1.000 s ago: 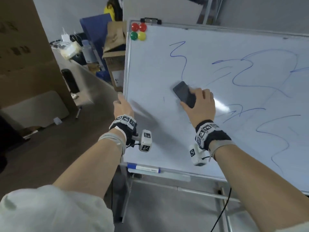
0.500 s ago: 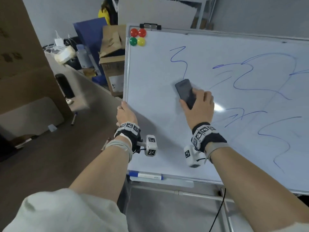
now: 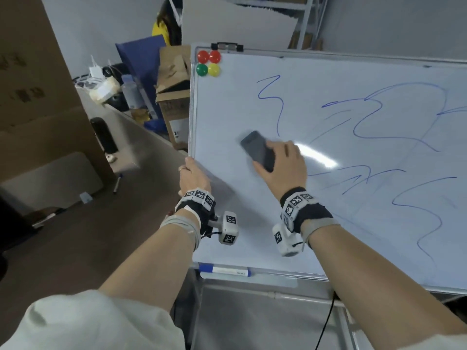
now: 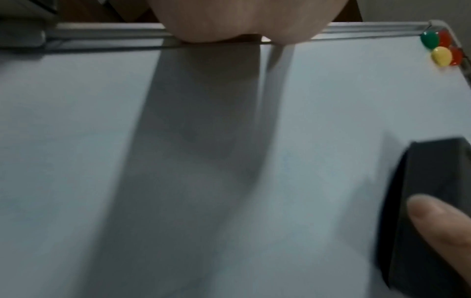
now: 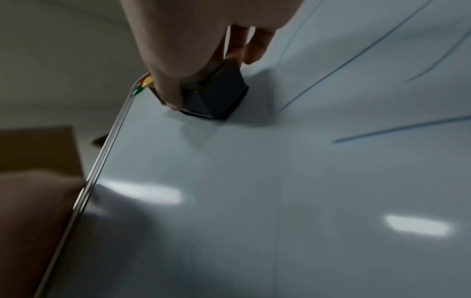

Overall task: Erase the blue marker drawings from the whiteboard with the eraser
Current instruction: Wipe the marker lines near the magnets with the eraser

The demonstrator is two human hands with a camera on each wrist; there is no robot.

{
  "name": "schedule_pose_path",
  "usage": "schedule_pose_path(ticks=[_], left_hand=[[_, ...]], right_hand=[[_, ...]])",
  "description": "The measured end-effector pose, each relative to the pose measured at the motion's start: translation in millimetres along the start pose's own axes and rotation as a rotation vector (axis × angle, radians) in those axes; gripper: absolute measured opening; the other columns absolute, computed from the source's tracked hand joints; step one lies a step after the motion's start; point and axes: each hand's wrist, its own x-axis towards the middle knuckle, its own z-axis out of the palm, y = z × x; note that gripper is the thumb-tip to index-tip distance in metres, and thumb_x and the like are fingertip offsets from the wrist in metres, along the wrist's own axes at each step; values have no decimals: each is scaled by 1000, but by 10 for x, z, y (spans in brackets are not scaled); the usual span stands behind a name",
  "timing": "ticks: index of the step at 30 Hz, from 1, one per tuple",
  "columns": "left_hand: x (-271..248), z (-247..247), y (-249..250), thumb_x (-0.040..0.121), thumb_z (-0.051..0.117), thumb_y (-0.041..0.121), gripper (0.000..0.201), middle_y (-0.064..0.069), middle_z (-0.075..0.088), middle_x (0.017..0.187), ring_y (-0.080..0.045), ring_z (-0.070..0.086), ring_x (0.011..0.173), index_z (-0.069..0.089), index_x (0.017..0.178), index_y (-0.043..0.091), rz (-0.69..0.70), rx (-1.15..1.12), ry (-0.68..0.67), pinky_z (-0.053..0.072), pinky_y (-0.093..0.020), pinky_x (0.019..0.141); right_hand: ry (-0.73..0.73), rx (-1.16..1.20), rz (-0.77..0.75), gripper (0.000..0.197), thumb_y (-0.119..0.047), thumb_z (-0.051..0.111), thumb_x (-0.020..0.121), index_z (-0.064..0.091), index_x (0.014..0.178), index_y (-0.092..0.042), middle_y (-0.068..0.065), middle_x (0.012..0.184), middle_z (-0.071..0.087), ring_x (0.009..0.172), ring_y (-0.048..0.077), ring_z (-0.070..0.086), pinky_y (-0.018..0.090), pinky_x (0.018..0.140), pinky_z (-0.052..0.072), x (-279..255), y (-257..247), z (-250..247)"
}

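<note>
Eraser [image 3: 257,149] looks light, rigid-backed, gripped across its sides by right hand [image 3: 283,164] flat on whiteboard [image 3: 328,223]; left hand [image 3: 193,176] clamps board edge

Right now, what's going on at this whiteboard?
A person is wiping a whiteboard. The right hand holds a dark eraser flat against the board, just below the leftmost blue squiggle. The left hand grips the board's left edge. Several blue marker lines remain across the right side. A marker lies in the tray.
</note>
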Motion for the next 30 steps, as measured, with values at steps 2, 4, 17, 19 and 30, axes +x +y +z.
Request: schedule_pose_path(ticks=[2,4,17,19,30], left_hand=[[-78,50,140,100,26,57,54,-10,65,117,-34,56,115,55,122,17,-22,1,45,34,-53,111],[-111,118,361,102,28,51,52,-12,64,122,-34,56,118,55,126,13,51,89,106,36,-51,109],[152,182,682,108,27,36,52,-21,53,143,-39,46,132,49,140,2,72,110,26,30,-44,113],[174,138,704,107,27,39,53,-21,52,143,-39,47,131,50,139,3,68,99,32,30,-44,114],[145,283,947,99,33,63,77,-17,42,154,-37,41,140,38,151,7,-38,-46,-59,27,-40,120]], right_hand=[[100,1,141,50,-50,70,80,54,115,-18,8,108,54,98,31,53,39,76,47,90,124,-168],[158,-49,250,51,-53,67,81,51,115,-18,7,111,53,101,29,53,38,69,45,174,254,-333],[-12,29,1,50,-49,72,79,53,115,-20,10,111,47,102,30,46,38,73,48,510,-111,-100],[-96,18,-142,50,-49,73,80,56,117,-21,10,111,48,102,30,47,39,76,48,592,-279,-9],[187,54,120,50,-52,69,78,51,112,-21,6,111,50,102,29,50,34,66,41,1386,216,-437]])
